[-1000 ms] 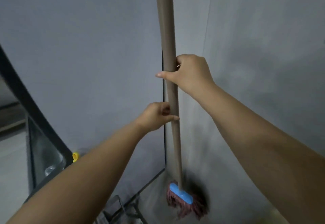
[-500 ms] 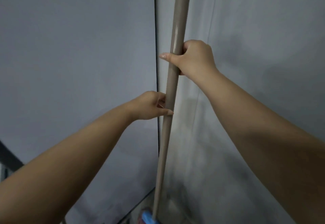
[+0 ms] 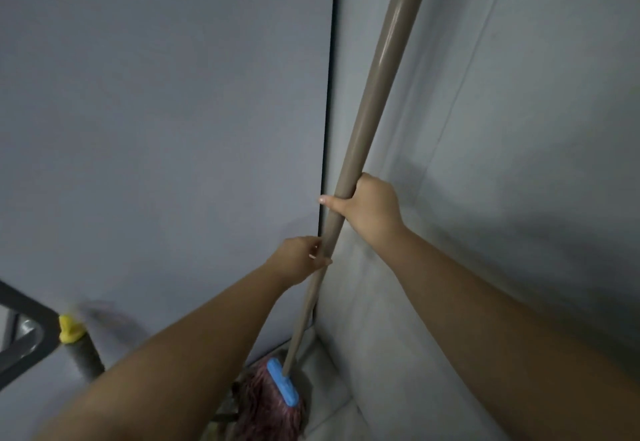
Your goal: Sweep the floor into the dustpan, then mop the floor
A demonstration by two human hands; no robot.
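A mop stands in a room corner, its long tan handle [image 3: 374, 94] leaning up to the right. At its foot a blue clamp [image 3: 282, 387] holds reddish mop strands [image 3: 266, 413] on the floor. My right hand [image 3: 370, 208] grips the handle higher up, thumb stretched across its front. My left hand [image 3: 299, 260] holds the handle just below, fingers curled round it. No dustpan is in view.
Grey walls meet at a dark vertical strip [image 3: 327, 129] right behind the mop. At the lower left stand a dark metal frame [image 3: 31, 333] and a grey pole with a yellow cap [image 3: 71, 329]. A dark wire rack [image 3: 225, 413] lies beside the mop head.
The view has tipped back down, so the mop head and the yellow-capped pole show again. The handle leans further right, and both hands keep their hold.
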